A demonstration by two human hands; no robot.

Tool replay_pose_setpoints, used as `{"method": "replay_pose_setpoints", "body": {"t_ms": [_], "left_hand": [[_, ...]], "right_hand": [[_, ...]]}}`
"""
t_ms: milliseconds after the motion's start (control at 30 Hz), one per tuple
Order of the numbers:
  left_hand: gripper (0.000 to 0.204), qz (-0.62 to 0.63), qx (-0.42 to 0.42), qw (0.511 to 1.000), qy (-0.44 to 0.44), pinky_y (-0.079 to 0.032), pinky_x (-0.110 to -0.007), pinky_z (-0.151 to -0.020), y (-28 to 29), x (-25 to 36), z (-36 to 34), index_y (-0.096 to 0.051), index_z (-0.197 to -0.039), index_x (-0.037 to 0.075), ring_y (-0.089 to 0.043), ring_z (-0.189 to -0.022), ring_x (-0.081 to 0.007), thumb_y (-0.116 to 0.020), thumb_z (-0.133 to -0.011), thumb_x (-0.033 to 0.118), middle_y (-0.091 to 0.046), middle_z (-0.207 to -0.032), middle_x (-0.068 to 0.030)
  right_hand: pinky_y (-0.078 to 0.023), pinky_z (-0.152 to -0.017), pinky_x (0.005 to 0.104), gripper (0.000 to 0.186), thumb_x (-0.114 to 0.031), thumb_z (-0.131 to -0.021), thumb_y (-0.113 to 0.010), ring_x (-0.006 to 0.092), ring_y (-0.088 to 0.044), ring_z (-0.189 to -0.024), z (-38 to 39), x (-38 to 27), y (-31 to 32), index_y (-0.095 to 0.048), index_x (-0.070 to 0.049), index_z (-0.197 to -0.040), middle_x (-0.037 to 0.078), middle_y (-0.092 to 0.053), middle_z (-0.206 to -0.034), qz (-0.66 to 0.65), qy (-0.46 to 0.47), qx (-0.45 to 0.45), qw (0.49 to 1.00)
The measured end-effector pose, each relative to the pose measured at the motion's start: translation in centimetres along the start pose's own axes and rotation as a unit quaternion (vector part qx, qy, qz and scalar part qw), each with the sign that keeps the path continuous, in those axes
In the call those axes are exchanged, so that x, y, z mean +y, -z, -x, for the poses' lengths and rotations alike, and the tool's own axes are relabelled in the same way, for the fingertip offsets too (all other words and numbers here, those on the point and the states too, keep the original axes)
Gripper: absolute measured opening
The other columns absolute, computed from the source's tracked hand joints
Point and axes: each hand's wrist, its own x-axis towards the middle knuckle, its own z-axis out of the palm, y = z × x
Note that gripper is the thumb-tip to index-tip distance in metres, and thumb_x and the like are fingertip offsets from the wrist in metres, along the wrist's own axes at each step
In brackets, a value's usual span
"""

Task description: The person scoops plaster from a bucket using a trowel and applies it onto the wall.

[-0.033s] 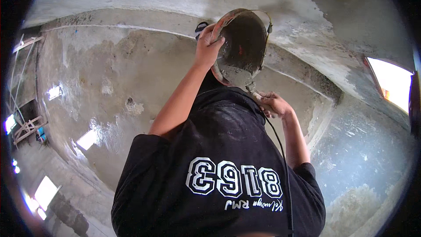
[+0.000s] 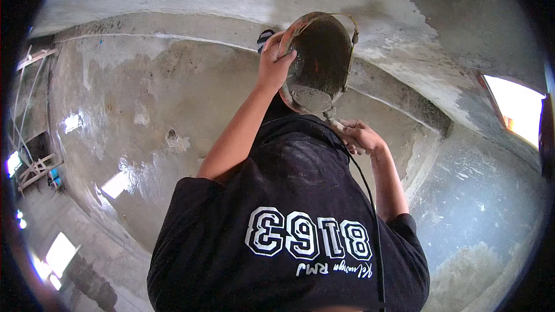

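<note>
My left hand grips the rim of a mortar-smeared bucket from its left side. The bucket is tipped, so its mouth and coated inner wall face me. A thin handle wire hangs along its right side. At the lower rim, a trowel reaches into the mouth, and my right hand is closed round its handle. Grey wet mortar lies at that lower edge and hides most of the trowel's blade.
A black cable runs down over my black shirt. Beyond are a patchy plastered surface, a bright window opening at right, and wooden framing at far left. A dark-and-white striped item shows behind my left hand.
</note>
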Motion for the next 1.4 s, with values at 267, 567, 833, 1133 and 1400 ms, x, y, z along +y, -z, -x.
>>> {"method": "replay_pose_setpoints", "body": {"t_ms": [267, 567, 833, 1133, 1400], "left_hand": [[0.037, -0.071, 0.062, 0.995, -0.032, -0.038, -0.034, -0.098, 0.1, 0.1, 0.1, -0.057, -0.120, 0.002, -0.052, -0.111, -0.0228, -0.061, -0.084, 0.006, -0.055, -0.118, -0.0107], [0.041, 0.060, 0.041, 0.993, 0.090, -0.037, -0.029, -0.096, 1.7, 2.0, 0.3, -0.050, -0.130, 0.003, -0.050, -0.111, -0.0154, -0.057, -0.090, 0.009, -0.054, -0.122, -0.0072], [0.036, 0.055, 0.038, 0.997, 0.035, -0.037, -0.030, -0.097, 0.7, 1.8, 0.0, -0.052, -0.125, 0.001, -0.051, -0.111, -0.0173, -0.057, -0.089, 0.004, -0.057, -0.117, -0.0061], [0.046, 0.033, 0.015, 0.999, 0.034, -0.035, -0.034, -0.099, -0.2, 1.0, -0.5, -0.048, -0.129, 0.001, -0.049, -0.116, -0.0206, -0.063, -0.087, 0.014, -0.054, -0.125, -0.0082], [0.039, 0.055, 0.029, 0.997, 0.043, -0.037, -0.030, -0.097, -1.6, 1.2, 0.0, -0.055, -0.124, 0.001, -0.052, -0.110, -0.0175, -0.061, -0.086, 0.002, -0.058, -0.115, -0.0049]], "right_hand": [[-0.043, -0.045, 0.0216, 0.042, -0.022, -0.091, -0.052, 0.0092, -0.054, -0.052, -0.7, 0.3, -0.2, -0.052, -0.004, -0.128, 0.000, -0.057, -0.072, -0.087, 0.040, -0.041, 0.995], [-0.038, -0.039, 0.0242, 0.043, -0.038, -0.087, -0.046, 0.0123, -0.051, -0.046, 1.3, -1.9, -0.5, -0.058, 0.000, -0.104, 0.005, -0.057, -0.066, -0.126, 0.234, 0.096, 0.959], [-0.036, -0.039, 0.0271, 0.047, -0.038, -0.093, -0.026, 0.0136, -0.042, -0.041, 1.6, -2.2, -1.9, -0.054, -0.001, -0.100, 0.005, -0.049, -0.058, -0.211, 0.244, 0.116, 0.940], [-0.036, -0.041, 0.0271, 0.046, -0.036, -0.091, -0.027, 0.0141, -0.041, -0.042, 2.7, -0.8, -0.2, -0.054, -0.001, -0.102, 0.005, -0.049, -0.061, -0.279, 0.275, 0.124, 0.912], [-0.036, -0.040, 0.0284, 0.048, -0.038, -0.091, -0.027, 0.0150, -0.041, -0.042, 2.1, 0.0, 0.6, -0.053, -0.001, -0.105, 0.006, -0.048, -0.061, -0.313, 0.244, 0.155, 0.905]]}}
